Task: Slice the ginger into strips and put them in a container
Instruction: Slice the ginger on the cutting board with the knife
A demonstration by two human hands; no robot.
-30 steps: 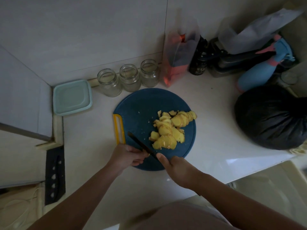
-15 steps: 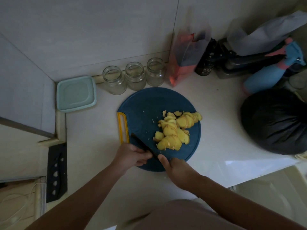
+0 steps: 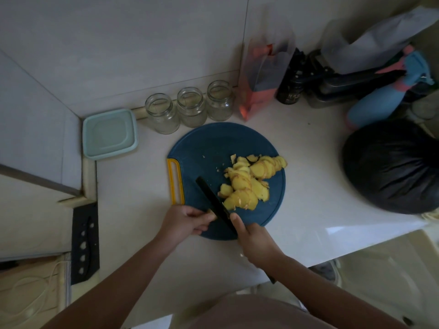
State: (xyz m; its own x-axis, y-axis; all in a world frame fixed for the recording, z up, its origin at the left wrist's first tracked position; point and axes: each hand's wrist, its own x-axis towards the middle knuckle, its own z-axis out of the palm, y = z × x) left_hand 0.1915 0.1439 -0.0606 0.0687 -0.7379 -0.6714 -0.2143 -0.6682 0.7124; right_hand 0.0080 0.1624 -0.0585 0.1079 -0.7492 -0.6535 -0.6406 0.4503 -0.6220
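**Black knife over a board of sliced ginger**

At the far left edge, low in the frame, a black knife sheath [image 3: 85,243] with a row of holes lies on the counter. Above it, in the corner, sits a pale teal lidded container [image 3: 109,133], and just right of that three empty glass jars [image 3: 191,106] stand in a row along the wall. The round blue cutting board [image 3: 209,148], with its yellow handle slot, fills the centre. At its near edge the left hand [image 3: 187,222] has its fingers curled together, the tips pinched at the blade of the black knife [image 3: 212,201]; whether a small piece is between them cannot be told. The right hand [image 3: 255,242] is wrapped around the knife's handle, forefinger extended along the blade. The yellow ginger slices [image 3: 249,180] are heaped on the board's right half. A black bag [image 3: 389,167] bulges at the right.
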